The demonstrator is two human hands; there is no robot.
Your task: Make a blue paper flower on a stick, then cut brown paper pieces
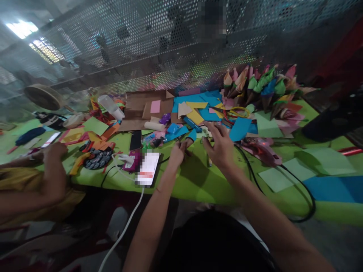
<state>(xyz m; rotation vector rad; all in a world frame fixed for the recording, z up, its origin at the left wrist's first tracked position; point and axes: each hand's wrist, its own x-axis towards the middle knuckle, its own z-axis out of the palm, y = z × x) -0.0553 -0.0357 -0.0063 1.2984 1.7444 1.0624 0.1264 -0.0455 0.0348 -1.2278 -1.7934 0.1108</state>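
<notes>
My left hand [179, 153] is closed, with thumb and fingers pinching a small rolled paper piece, blue [192, 135] and dark brown, above the green table. To its right, my right hand [219, 145] is open, its fingers apart and bent, near cut paper scraps. It does not appear to hold anything. Just beyond the hands are a blue marker-like stick [192, 123] and yellow paper strips [197, 113]. A pink glue gun [262, 150] with a small red light lies right of my right hand.
A phone [150, 166] lies by a purple power strip [132, 162] and white cable. Paper cones [263, 85] stand at the back right. Brown cardboard [134, 107] and scissors [236, 112] lie at the back. Another person's arm [53, 166] rests at left. A perforated metal screen [127, 49] stands behind.
</notes>
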